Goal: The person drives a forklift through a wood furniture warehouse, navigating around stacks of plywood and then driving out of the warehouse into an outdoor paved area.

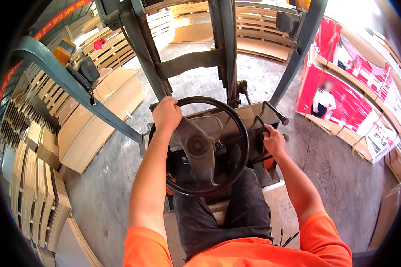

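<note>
I sit at the controls of a forklift. My left hand is closed round the upper left rim of the black steering wheel. To the right of the wheel, my right hand has its fingers curled round a control lever, and its grip end is mostly hidden by the fingers. Another bent lever with a dark knob rises just beyond that hand. Ahead of the wheel stands the dark mast, with a crossbar between its two uprights.
Blue-grey frame posts rise on both sides. Flat board stacks and bundled boards line the left. Pallets stand behind the mast. Right are red-wrapped panels with a person's figure, printed or real I cannot tell. Concrete floor lies between.
</note>
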The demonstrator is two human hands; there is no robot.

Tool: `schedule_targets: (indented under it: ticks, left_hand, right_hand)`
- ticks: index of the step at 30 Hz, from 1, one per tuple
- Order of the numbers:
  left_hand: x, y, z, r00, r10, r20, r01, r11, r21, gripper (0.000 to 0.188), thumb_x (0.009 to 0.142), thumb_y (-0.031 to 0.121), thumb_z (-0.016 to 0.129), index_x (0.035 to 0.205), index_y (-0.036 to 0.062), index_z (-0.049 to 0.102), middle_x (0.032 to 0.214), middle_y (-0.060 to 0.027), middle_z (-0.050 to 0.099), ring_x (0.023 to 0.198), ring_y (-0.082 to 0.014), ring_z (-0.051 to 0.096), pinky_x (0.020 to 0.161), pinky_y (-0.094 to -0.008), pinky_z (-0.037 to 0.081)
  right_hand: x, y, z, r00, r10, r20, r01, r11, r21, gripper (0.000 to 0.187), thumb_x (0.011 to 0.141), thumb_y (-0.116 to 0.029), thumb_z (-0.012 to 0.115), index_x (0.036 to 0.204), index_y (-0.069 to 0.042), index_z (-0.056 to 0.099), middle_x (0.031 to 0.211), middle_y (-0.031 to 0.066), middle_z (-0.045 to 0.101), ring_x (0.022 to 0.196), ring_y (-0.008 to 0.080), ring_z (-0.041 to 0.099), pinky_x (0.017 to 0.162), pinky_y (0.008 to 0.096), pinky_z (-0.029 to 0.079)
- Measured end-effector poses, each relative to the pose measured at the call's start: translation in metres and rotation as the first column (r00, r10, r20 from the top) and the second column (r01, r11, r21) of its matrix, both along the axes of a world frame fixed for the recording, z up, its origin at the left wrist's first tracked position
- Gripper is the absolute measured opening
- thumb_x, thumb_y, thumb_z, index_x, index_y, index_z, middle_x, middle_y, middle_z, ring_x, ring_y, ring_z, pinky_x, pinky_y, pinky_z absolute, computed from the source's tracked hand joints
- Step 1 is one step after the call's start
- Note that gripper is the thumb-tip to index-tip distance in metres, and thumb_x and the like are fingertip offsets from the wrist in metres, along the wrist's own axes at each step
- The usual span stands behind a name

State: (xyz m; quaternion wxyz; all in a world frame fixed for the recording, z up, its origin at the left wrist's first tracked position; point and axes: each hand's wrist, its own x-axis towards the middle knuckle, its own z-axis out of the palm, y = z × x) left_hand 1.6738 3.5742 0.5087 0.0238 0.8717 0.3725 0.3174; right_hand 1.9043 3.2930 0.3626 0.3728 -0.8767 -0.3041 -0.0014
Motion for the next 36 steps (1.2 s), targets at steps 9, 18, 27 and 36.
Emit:
schedule_targets:
  ticks: [9, 18, 27, 36]
  left_hand:
    - [-0.017, 0.152, -0.038, 0.998, 0.055, 0.032, -0.056, 0.997, 0.051, 0.016, 0.077, 0.01, 0.059, 0.088, 0.0057, 0.07, 0.111, -0.006, 0.067, 0.099, -0.0271, 0.064, 0.086, -0.0368, 0.051]
    - [-0.005, 0.135, -0.095, 0.918, -0.394, -0.03, 0.396, 0.916, 0.066, 0.012, 0.065, 0.0, 0.062, 0.074, 0.0044, 0.068, 0.103, -0.0114, 0.069, 0.105, -0.0309, 0.063, 0.09, -0.0388, 0.051]
    - [0.288, 0.301, -0.078, 0.764, -0.64, -0.083, 0.636, 0.723, 0.269, 0.023, 0.064, 0.001, 0.053, 0.085, 0.0004, 0.065, 0.096, -0.017, 0.065, 0.099, -0.0347, 0.061, 0.089, -0.043, 0.049]
    - [0.266, 0.574, -0.063, 0.987, -0.071, 0.142, 0.035, 0.97, 0.241, 0.022, 0.075, 0.007, 0.054, 0.09, 0.0038, 0.068, 0.098, -0.0123, 0.068, 0.091, -0.0328, 0.064, 0.078, -0.0415, 0.052]
  right_hand:
    - [0.055, 0.161, -0.022, 1.0, 0.003, 0.002, -0.003, 1.0, 0.013, 0.035, 0.082, -0.02, 0.059, 0.116, -0.016, 0.065, 0.1, 0.0167, 0.068, 0.093, 0.0354, 0.064, 0.083, 0.0442, 0.05]
    - [0.106, 0.32, -0.024, 0.998, -0.065, -0.006, 0.066, 0.997, 0.044, 0.035, 0.081, -0.018, 0.058, 0.115, -0.015, 0.065, 0.1, 0.0168, 0.068, 0.091, 0.0344, 0.065, 0.081, 0.0434, 0.051]
    - [0.184, 0.453, -0.037, 0.999, -0.03, -0.028, 0.03, 1.0, -0.006, 0.037, 0.082, -0.02, 0.06, 0.119, -0.017, 0.064, 0.101, 0.0167, 0.067, 0.094, 0.0354, 0.064, 0.083, 0.044, 0.05]
    - [0.262, 0.565, -0.045, 1.0, -0.021, 0.005, 0.021, 1.0, 0.012, 0.035, 0.082, -0.02, 0.059, 0.116, -0.018, 0.065, 0.099, 0.0165, 0.068, 0.092, 0.0358, 0.064, 0.082, 0.0445, 0.05]
